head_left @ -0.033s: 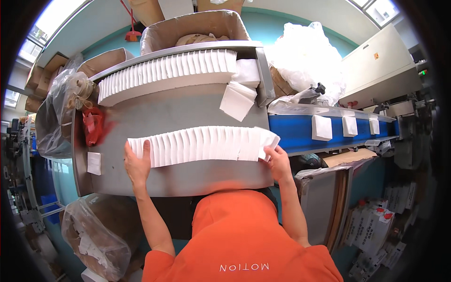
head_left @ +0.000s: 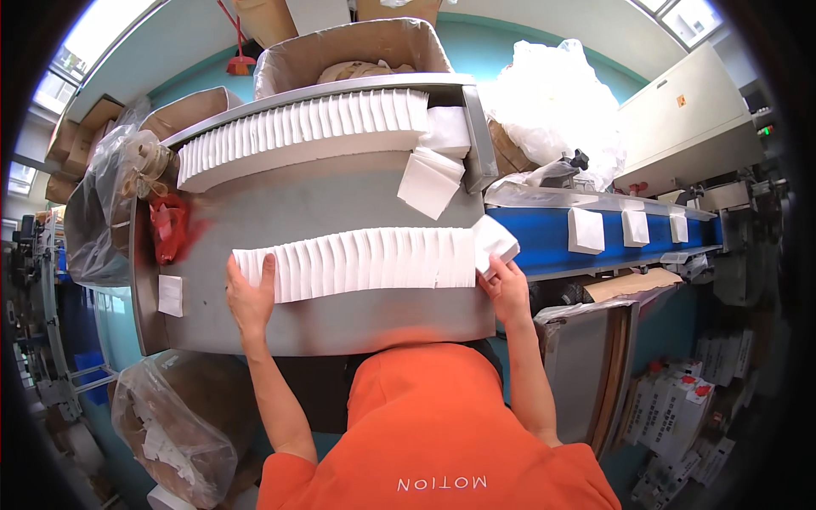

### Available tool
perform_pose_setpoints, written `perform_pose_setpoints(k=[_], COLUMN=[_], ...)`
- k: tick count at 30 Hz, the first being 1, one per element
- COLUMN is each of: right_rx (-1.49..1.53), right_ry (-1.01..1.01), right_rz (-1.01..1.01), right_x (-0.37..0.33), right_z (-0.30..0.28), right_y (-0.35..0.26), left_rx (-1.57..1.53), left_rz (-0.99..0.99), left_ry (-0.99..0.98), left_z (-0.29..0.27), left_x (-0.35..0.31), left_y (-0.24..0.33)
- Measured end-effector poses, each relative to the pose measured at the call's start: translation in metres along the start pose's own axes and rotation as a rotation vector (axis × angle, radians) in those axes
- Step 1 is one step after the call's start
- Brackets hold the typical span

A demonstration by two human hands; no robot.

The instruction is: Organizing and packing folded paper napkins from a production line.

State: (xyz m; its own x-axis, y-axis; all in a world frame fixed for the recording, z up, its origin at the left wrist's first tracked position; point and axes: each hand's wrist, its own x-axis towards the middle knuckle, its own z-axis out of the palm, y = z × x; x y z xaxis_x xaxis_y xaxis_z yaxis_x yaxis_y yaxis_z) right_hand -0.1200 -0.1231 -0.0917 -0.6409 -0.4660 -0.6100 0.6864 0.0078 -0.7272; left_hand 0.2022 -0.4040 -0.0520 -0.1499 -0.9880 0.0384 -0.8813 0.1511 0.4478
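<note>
A long row of white folded paper napkins [head_left: 374,259] stands on edge across the grey metal table [head_left: 382,319]. My left hand [head_left: 249,299] is closed on the row's left end, with the thumb along its front and the fingers at the end face. At the opposite end, my right hand [head_left: 508,293] pinches a small stack of napkins [head_left: 496,241]. That stack is tilted and turned away from the row, close to the blue conveyor belt [head_left: 544,234]. Some of the right fingers are hidden behind or under the stack.
Another napkin row [head_left: 306,132] lines the table's far edge, with loose stacks [head_left: 431,183] at its right end. Separate napkin stacks [head_left: 586,231] sit on the belt. A red plastic bag [head_left: 169,228] and a single napkin [head_left: 170,295] lie at left. A carton [head_left: 353,51] stands behind.
My right hand has moved slightly right, and the end stack has swung away from the row toward the belt. The stacks on the belt have shifted slightly right. My left hand has barely moved.
</note>
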Motion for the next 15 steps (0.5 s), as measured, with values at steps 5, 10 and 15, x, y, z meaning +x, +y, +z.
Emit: perform_pose_setpoints(k=[5, 10, 15], right_rx=[-0.604, -0.389, -0.085], right_ry=[-0.167, -0.211, -0.250], right_rz=[-0.322, -0.078, 0.299], right_x=[0.002, -0.007, -0.015], right_z=[0.034, 0.037, 0.002], right_y=[0.000, 0.021, 0.005], left_rx=[-0.036, -0.247, -0.576], left_rz=[0.043, -0.036, -0.243], left_ry=[-0.076, -0.074, -0.089], left_z=[0.002, -0.002, -0.008], left_x=[-0.010, -0.011, 0.010], left_y=[0.026, 0.004, -0.044])
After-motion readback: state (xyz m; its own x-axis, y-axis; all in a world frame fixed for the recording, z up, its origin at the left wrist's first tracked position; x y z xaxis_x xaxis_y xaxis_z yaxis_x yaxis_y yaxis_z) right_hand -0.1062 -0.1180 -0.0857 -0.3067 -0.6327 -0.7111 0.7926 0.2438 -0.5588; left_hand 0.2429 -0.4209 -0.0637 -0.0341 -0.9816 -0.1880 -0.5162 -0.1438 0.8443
